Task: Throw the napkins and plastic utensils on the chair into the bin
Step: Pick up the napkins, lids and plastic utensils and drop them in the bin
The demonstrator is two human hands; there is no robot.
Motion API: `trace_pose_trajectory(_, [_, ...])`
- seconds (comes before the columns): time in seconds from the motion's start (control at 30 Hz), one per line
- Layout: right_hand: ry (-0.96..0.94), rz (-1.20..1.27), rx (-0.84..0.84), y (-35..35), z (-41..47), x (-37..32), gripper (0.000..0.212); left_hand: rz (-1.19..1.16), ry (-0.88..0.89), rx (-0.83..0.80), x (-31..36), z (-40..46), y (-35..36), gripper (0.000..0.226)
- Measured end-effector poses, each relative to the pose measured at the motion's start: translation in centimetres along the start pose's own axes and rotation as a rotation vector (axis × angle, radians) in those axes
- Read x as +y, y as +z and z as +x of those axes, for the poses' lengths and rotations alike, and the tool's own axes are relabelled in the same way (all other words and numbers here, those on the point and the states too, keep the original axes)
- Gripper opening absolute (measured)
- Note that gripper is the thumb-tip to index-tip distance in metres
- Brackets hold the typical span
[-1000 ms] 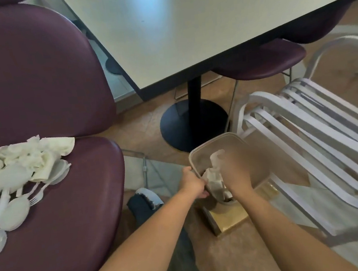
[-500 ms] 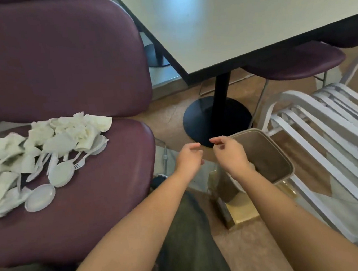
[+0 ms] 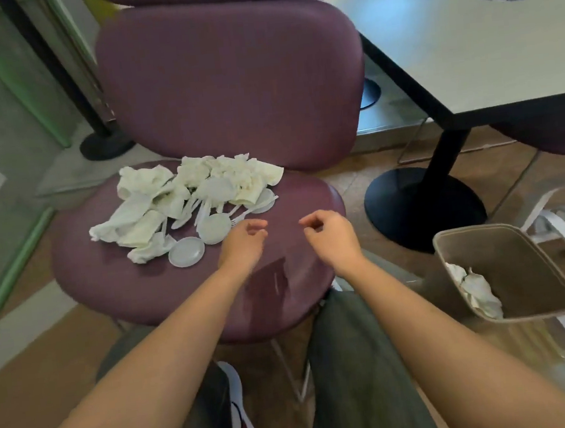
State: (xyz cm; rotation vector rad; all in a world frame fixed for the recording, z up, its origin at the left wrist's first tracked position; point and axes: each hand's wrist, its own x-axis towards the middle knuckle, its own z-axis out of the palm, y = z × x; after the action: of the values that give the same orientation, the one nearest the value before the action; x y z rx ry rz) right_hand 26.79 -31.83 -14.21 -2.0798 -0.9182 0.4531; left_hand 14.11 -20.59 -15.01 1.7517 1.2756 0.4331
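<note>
Head view: left hand [image 3: 242, 241] and right hand [image 3: 331, 233] loosely curled, empty. Crumpled white paper napkins [image 3: 155, 198] soft, light: bunch them. Translucent plastic spoons [image 3: 212, 220] slippery; grab handles.

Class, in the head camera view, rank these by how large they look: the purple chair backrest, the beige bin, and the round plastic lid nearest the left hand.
1. Purple padded chair backrest
2. Beige square bin
3. Round translucent plastic lid, plainly smallest
</note>
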Motion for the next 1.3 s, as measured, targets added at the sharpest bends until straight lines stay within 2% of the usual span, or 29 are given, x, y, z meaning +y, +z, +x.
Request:
trace_pose_trajectory(0.1, [-0.010,-0.005,-0.056,3.2,0.1,-1.9,0.019,0.121,-0.014,0.042,-2.7,0.2,-3.9,0.016])
trace_pose_trajectory(0.23, [-0.008,-0.004,-0.130,6.9,0.5,-3.4,0.016,0.356,-0.041,0.115,-5.6,1.2,-7.5,0.028])
trace_pose_trajectory(0.3, [-0.022,-0.038,-0.149,8.3,0.9,-4.2,0.017,0.450,-0.088,0.086,-6.7,1.7,-8.6,0.034])
trace_pose_trajectory(0.4, [-0.035,-0.082,-0.179,10.4,2.1,-5.2,0.025,0.543,-0.094,0.046,-8.1,2.7,-9.6,0.041])
trace_pose_trajectory(0.7, [-0.160,-0.281,-0.240,15.6,6.5,-7.6,0.056,0.770,-0.041,0.075,-10.3,5.7,-10.2,0.066])
trace_pose_trajectory(0.83, [-0.200,-0.435,-0.290,16.8,7.5,-7.4,0.079,0.872,-0.024,0.103,-10.5,6.3,-10.1,0.060])
trace_pose_trajectory(0.97, [-0.182,-0.492,-0.330,17.3,7.7,-6.7,0.089,0.843,-0.017,0.078,-10.3,6.8,-10.5,0.059])
trace_pose_trajectory(1.17, [-0.059,-0.272,-0.276,16.0,7.0,-6.4,0.081,0.810,0.015,0.018,-9.8,6.8,-10.6,0.066])
trace_pose_trajectory(1.3, [-0.019,-0.146,-0.223,15.0,6.5,-5.7,0.048,0.808,0.068,0.114,-9.4,6.4,-11.2,0.067])
